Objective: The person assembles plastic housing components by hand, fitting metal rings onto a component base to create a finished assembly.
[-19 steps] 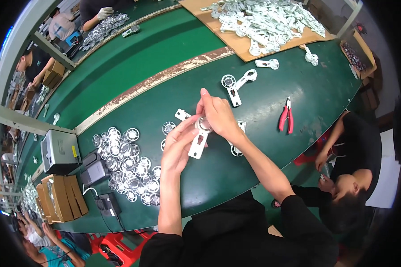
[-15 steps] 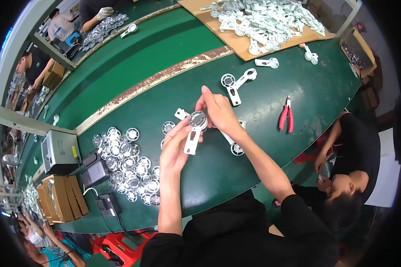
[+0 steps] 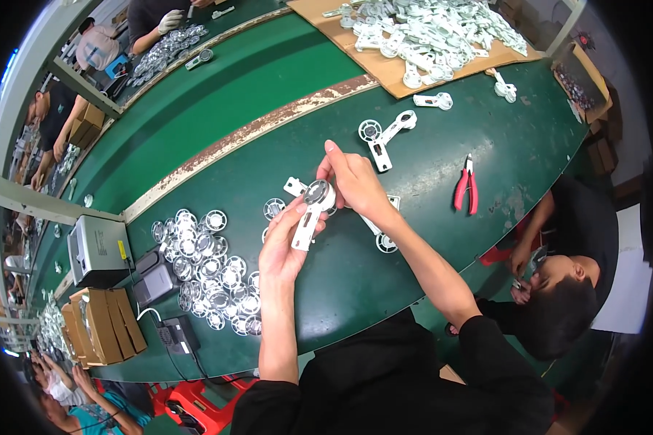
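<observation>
My left hand [image 3: 281,250] holds a white plastic part with a flat handle and a round head, like a small handheld fan body [image 3: 307,226]. A silvery ringed disc [image 3: 317,192] sits on the head, facing up. Close against the right side of that head is my right hand [image 3: 359,185], its thumb sticking up and its other fingers curled; what they grip is hidden. Behind my hands, another white part [image 3: 294,186] lies partly covered. One more white part with a ringed wheel [image 3: 386,242] shows under my right forearm.
Silvery ringed discs [image 3: 214,272] are heaped left of my arm. Red-handled cutters [image 3: 466,190] lie to the right, and joined white parts [image 3: 379,148] lie ahead. White parts [image 3: 435,43] pile on cardboard [image 3: 384,78]. A green belt [image 3: 232,94] runs beyond. Co-workers sit around.
The white part in my left hand has tilted slightly, its disc turning and shifting a little left. My right hand has barely moved. On the belt, the parts have shifted.
</observation>
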Available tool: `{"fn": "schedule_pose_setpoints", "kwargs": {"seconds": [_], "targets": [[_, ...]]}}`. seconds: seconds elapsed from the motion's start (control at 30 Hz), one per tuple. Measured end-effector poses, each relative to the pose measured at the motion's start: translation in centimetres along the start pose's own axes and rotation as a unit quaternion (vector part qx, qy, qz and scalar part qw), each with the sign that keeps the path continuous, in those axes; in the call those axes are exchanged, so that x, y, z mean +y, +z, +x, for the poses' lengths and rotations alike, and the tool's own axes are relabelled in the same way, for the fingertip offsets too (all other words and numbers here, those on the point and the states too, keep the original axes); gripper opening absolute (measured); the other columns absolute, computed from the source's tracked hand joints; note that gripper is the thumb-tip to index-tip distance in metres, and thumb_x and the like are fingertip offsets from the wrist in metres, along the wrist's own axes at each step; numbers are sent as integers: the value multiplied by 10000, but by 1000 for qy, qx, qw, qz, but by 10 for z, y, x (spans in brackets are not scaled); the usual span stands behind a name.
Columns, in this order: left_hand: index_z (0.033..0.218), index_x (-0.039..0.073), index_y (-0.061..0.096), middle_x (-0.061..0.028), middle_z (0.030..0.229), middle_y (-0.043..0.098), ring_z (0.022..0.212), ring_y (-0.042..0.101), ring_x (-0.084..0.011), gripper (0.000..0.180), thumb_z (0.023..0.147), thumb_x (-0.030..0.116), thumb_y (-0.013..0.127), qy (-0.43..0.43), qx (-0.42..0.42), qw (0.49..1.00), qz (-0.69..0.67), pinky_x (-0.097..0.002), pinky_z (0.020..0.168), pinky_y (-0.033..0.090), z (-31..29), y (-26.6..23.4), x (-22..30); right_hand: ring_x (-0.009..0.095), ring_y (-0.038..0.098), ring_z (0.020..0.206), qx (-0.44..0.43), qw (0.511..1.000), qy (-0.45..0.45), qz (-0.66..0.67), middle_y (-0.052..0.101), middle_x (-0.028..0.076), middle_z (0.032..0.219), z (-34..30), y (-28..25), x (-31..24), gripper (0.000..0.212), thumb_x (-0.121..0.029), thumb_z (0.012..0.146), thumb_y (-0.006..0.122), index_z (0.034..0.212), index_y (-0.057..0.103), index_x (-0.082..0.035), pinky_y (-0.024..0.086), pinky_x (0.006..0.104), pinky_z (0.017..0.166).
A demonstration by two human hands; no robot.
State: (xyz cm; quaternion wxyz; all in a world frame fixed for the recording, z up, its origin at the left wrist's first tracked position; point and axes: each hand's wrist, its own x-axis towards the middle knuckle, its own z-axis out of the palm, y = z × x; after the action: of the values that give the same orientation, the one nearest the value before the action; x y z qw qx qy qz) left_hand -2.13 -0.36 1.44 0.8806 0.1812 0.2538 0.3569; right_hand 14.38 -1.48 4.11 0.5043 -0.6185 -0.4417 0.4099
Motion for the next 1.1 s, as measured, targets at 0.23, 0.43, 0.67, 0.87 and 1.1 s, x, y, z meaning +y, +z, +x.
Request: {"fn": "schedule_pose_setpoints", "kwargs": {"seconds": [0.23,0.43,0.67,0.87,1.1], "targets": [[1224,-109,454,-211,949,629,792,642,-257,379,897,65,534,-5,-29,1000,10,-323,688,548,3,1,-1,135,499,399,6,1000,6,21,558,73,538,0,-5,-2,629,-440,987,295,705,608,27,404,272,401],[1269,-81,456,-139,1080,597,852,611,-185,404,874,-7,500,110,-2,979,171,-298,693,522,-4,14,-1,208,570,467,6,998,-69,-5,583,131,550,3,2,5,607,-405,979,316,698,615,42,461,334,488],[1289,-70,448,-124,1143,566,961,583,-147,468,839,-72,576,178,25,945,272,-272,852,467,3,16,-21,389,593,686,74,981,-127,-124,595,211,710,-6,11,8,405,-338,953,444,780,558,10,470,439,621],[1245,-40,474,-92,1164,545,987,557,-128,378,882,-1,573,204,53,940,269,-253,808,482,1,17,-22,360,577,671,108,961,-221,-124,571,188,697,-2,21,18,370,-258,948,443,730,538,26,463,442,607],[1092,-17,555,-74,960,618,790,585,-115,204,898,41,574,255,68,905,333,-256,644,507,1,14,-22,364,582,652,153,954,-231,-112,573,186,716,-4,20,9,374,-272,956,453,729,543,11,465,431,583]]}}
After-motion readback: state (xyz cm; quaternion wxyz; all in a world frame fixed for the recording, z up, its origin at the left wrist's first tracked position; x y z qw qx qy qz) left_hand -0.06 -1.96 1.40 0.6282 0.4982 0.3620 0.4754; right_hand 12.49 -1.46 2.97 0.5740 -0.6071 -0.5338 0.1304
